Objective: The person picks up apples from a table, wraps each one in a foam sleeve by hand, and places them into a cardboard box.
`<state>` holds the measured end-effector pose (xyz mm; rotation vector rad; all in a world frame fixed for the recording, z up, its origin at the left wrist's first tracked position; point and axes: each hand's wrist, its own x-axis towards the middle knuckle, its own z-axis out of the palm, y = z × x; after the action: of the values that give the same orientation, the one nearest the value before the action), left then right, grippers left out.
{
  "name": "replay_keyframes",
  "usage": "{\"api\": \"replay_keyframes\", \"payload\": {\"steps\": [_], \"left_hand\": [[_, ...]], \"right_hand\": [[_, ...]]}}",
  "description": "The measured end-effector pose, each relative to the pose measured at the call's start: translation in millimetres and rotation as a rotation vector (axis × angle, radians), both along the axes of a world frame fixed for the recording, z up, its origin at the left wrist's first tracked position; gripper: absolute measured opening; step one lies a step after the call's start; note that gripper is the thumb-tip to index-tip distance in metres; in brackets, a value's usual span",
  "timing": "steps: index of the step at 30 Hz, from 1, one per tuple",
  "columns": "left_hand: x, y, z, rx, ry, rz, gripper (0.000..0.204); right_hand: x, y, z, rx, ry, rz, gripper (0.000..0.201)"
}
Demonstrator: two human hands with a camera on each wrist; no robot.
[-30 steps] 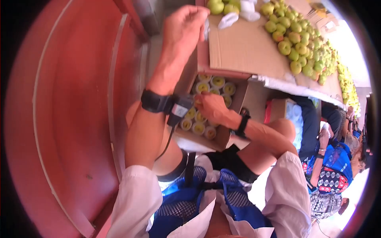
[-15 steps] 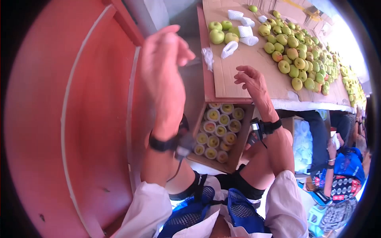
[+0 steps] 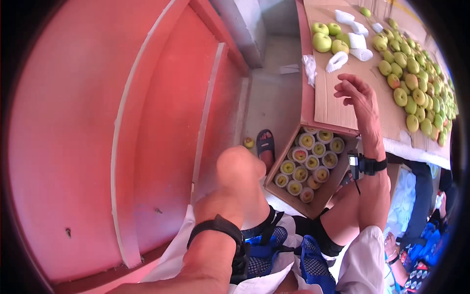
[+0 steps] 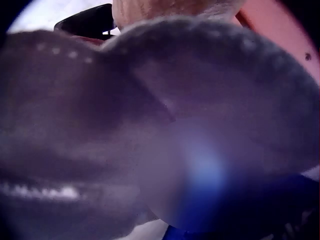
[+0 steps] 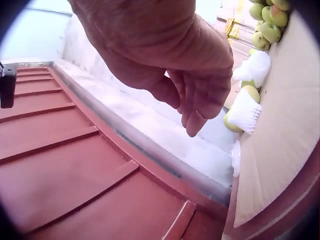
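right hand [image 3: 360,98], its fingers loosely bent around nothing, hangs near round green apples [image 3: 322,42] and white foam-net sleeves [image 3: 357,41]; left hand [image 3: 230,198] blurs, fingers impossible to tell; sleeved yellow-green apples [image 3: 300,173] sit in an open brown cardboard box [image 3: 333,183]; seemingly between wraps, the next move likely calls for pinching a sleeve

Red panelling [image 3: 78,147] (pale strips [image 3: 207,112]) on L, scrap [image 3: 289,69] on grey flr [image 3: 271,95]

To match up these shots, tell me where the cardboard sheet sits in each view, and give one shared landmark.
Head: upper right, the cardboard sheet, partly hidden by the right hand.
Left wrist: not visible; dark, blurred shapes fill most of it.
Right wrist: along the right side.
Landmark, head and right wrist only: white foam nets beside green apples.
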<state>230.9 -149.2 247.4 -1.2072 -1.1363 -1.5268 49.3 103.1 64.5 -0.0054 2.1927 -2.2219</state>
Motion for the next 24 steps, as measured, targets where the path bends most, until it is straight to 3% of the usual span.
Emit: {"api": "replay_keyframes", "payload": {"steps": [12, 24], "left_hand": [[-16.0, -6.3, -50.1, -0.144, -0.420, 0.106, 0.026], [-19.6, -3.3, -60.1, -0.201, -0.543, 0.108, 0.026]], "right_hand": [[7.9, 22.9, -3.4, 0.025, -0.014, 0.006, 0.028], [16.4, 39.9, 4.3, 0.076, -0.016, -0.037, 0.030]]}}
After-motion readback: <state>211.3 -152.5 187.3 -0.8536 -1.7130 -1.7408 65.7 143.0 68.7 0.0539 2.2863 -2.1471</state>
